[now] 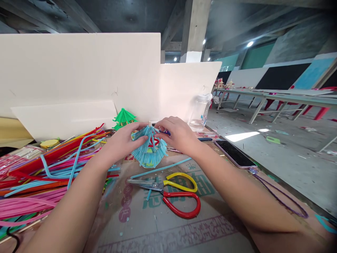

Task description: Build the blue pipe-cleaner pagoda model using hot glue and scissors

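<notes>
left hand [123,141]: fingers curled, gripping the blue straw roof [150,149] at its 9 o'clock side | right hand [177,134]: pinching the roof's peak from 2 o'clock | roof: on the table [163,228], centre | scissors [168,191]: at 6 o'clock of it | pile of straws [39,175]: at 8 o'clock | phone [234,153]: at 3 o'clock
</notes>
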A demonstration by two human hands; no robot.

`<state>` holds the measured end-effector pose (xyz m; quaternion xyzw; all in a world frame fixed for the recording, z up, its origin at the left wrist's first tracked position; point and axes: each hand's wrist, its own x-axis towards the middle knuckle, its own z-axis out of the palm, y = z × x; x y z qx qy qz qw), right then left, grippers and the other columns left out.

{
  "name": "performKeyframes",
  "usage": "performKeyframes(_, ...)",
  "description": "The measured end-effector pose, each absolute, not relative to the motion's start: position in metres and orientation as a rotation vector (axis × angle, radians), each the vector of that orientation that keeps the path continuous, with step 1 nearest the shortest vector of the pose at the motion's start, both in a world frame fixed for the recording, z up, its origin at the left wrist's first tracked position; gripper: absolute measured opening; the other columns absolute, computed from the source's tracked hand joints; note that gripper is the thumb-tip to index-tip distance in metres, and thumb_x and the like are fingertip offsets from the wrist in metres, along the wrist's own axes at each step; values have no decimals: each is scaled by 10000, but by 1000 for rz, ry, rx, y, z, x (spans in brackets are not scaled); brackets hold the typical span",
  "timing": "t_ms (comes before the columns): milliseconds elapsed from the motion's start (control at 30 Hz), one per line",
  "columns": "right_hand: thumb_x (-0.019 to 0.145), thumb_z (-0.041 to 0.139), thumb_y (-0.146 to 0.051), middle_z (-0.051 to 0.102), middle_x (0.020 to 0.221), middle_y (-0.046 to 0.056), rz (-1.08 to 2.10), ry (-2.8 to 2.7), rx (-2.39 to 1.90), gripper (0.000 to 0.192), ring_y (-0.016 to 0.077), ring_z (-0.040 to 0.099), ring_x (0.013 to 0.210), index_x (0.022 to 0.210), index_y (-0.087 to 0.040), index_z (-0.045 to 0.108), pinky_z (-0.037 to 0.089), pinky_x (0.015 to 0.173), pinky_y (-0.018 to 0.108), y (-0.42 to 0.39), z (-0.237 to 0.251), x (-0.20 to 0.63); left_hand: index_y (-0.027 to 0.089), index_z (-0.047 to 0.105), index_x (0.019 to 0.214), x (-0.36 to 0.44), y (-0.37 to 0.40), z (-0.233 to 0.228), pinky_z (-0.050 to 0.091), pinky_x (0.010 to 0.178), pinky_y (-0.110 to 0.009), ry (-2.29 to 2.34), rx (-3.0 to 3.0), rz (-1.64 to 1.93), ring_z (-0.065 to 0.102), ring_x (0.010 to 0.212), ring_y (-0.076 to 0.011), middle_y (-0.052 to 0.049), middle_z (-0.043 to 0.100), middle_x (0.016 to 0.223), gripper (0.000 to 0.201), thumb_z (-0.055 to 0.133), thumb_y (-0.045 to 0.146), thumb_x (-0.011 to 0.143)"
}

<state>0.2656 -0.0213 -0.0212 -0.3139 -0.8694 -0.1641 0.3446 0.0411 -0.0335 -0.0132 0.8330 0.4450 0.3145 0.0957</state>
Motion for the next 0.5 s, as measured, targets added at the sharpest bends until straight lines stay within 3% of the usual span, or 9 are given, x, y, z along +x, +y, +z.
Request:
performKeyframes(333,976,502,-280,656,853,69,-481,-2293,-813,202,203,549,819,900,-154,640,356,748,321,-21,-24,261,250,579,1298,42,-33,-14,449,1012,-339,1308,2497,945,591,1172,-233,-13,644,1286,469,555,435,868)
performKeyframes(500,972,460,-238,642,843,65,-294,-2124,-814,184,182,550,782,884,-159,602,381,724,306,-24,-22,261,256,580,1296,42,-34,-12,446,1015,-338,1324,2468,932,596,1165,-228,-4,645,1286,457,562,412,867)
